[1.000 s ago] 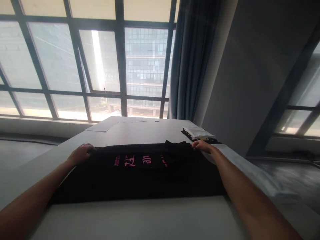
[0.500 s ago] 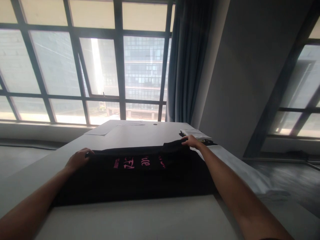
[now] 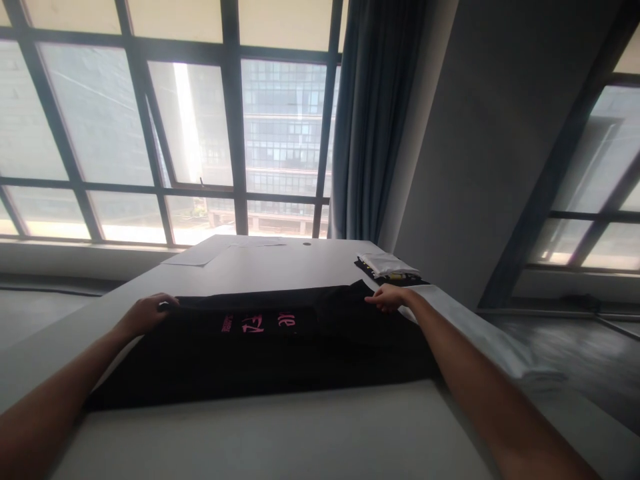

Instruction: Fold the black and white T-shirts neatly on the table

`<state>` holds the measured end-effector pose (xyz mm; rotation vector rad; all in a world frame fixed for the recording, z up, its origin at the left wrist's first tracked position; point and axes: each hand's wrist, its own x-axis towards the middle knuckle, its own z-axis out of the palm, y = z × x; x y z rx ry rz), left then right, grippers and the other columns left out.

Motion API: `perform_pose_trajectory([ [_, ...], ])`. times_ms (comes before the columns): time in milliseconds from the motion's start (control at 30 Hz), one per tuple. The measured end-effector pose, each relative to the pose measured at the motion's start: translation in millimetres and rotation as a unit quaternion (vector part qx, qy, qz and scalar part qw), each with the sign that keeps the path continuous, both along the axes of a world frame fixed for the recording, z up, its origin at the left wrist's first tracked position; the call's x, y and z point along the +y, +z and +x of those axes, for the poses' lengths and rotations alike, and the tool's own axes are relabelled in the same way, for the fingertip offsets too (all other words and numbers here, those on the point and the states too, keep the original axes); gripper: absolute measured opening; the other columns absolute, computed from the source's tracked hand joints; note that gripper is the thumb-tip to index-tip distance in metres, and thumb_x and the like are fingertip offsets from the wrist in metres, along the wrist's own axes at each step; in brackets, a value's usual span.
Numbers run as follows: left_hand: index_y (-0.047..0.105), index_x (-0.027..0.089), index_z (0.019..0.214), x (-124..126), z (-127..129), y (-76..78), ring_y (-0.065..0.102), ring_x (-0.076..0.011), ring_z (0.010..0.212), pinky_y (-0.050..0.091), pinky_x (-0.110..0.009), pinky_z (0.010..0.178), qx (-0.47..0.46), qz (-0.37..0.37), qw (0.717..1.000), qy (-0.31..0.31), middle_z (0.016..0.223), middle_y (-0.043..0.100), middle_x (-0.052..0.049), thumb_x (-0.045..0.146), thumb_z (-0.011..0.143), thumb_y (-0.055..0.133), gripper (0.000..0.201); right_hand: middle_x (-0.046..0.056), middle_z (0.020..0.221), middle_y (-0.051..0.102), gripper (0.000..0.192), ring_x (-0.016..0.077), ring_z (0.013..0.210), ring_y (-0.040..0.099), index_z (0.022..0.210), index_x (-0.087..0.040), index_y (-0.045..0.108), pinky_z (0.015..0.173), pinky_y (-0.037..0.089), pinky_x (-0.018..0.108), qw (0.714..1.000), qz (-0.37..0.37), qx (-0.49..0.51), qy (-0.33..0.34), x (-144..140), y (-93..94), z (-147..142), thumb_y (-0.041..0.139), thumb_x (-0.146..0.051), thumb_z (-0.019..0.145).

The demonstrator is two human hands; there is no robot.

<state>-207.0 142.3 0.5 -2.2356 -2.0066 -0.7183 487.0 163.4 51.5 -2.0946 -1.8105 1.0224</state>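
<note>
The black garment lies flat on the tabletop, its long axis running left to right, pink lettering facing up near the far edge. The left hand and right hand pinch its far corners, set wide apart. Since half a second ago a fold covers more of the lettering.
</note>
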Motion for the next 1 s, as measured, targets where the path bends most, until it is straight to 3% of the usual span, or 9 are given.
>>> perform_pose_trajectory([
  [100, 0.073, 0.023, 0.090, 1, -2, -1.2, 0.071, -0.0261, 0.094, 0.053, -0.032, 0.089, -0.019, -0.002, 1.000, -0.014, 0.107, 0.077, -0.005, 0.046, 0.066, 0.049, 0.040, 0.011, 0.090, 0.072, 0.062, 0.0206, 0.075, 0.068, 0.099, -0.015, 0.070, 0.063, 0.058, 0.030, 0.993, 0.094, -0.002, -0.069, 19, -12.4, -15, 0.086, -0.060, 0.060],
  [233, 0.072, 0.023, 0.092, 2, -3, -2.8, 0.071, -0.0256, 0.089, 0.055, -0.033, 0.086, -0.037, 0.013, 0.999, -0.017, 0.106, 0.077, -0.005, 0.049, 0.068, 0.050, 0.042, 0.010, 0.090, 0.072, 0.058, 0.0211, 0.076, 0.068, 0.108, -0.016, 0.070, 0.060, 0.055, 0.028, 0.979, 0.174, -0.007, -0.101, 38, -21.4, -26, 0.088, -0.045, 0.062],
  [367, 0.074, 0.023, 0.092, 4, -7, -3.4, 0.070, -0.0254, 0.089, 0.054, -0.033, 0.082, -0.052, 0.022, 0.998, -0.026, 0.104, 0.078, -0.004, 0.051, 0.070, 0.051, 0.042, 0.007, 0.082, 0.071, 0.041, 0.0188, 0.068, 0.065, 0.104, -0.014, 0.072, 0.054, 0.051, 0.025, 0.966, 0.204, 0.015, -0.160, 50, -21.7, -19, 0.081, -0.031, 0.068],
  [500, 0.076, 0.021, 0.087, 6, -13, -3.4, 0.070, -0.0265, 0.079, 0.053, -0.035, 0.079, -0.069, -0.017, 0.997, -0.021, 0.085, 0.078, -0.005, 0.059, 0.066, 0.057, 0.047, 0.005, 0.076, 0.070, 0.025, 0.0169, 0.063, 0.063, 0.093, -0.014, 0.072, 0.056, 0.050, 0.024, 0.957, 0.211, -0.016, -0.200, 51, -21.8, -8, 0.077, -0.016, 0.069],
  [633, 0.076, 0.022, 0.081, 6, -15, -1.4, 0.071, -0.0272, 0.081, 0.052, -0.034, 0.078, -0.094, -0.055, 0.993, -0.042, 0.082, 0.078, -0.004, 0.066, 0.060, 0.064, 0.050, 0.007, 0.084, 0.070, 0.024, 0.0160, 0.070, 0.064, 0.091, -0.013, 0.071, 0.060, 0.050, 0.023, 0.956, 0.217, -0.021, -0.195, 45, -27.3, -10, 0.081, -0.018, 0.071],
  [800, 0.076, 0.020, 0.084, 1, -13, 2.7, 0.069, -0.0268, 0.078, 0.051, -0.036, 0.078, -0.103, -0.035, 0.994, -0.025, 0.079, 0.077, -0.006, 0.076, 0.061, 0.060, 0.063, 0.010, 0.095, 0.069, 0.057, 0.0117, 0.062, 0.058, 0.122, -0.014, 0.062, 0.053, 0.049, 0.022, 0.967, 0.131, 0.131, -0.176, 30, -24.3, -12, 0.078, -0.048, 0.079],
  [1000, 0.073, 0.017, 0.082, -2, -12, 2.6, 0.069, -0.0269, 0.081, 0.053, -0.037, 0.083, -0.147, -0.078, 0.984, -0.070, 0.082, 0.077, -0.008, 0.075, 0.057, 0.066, 0.063, 0.016, 0.136, 0.056, 0.105, 0.0153, 0.082, 0.062, 0.150, -0.026, 0.039, 0.063, 0.057, 0.024, 0.982, 0.002, 0.161, -0.095, -5, -6.6, -2, 0.092, -0.045, 0.061],
])
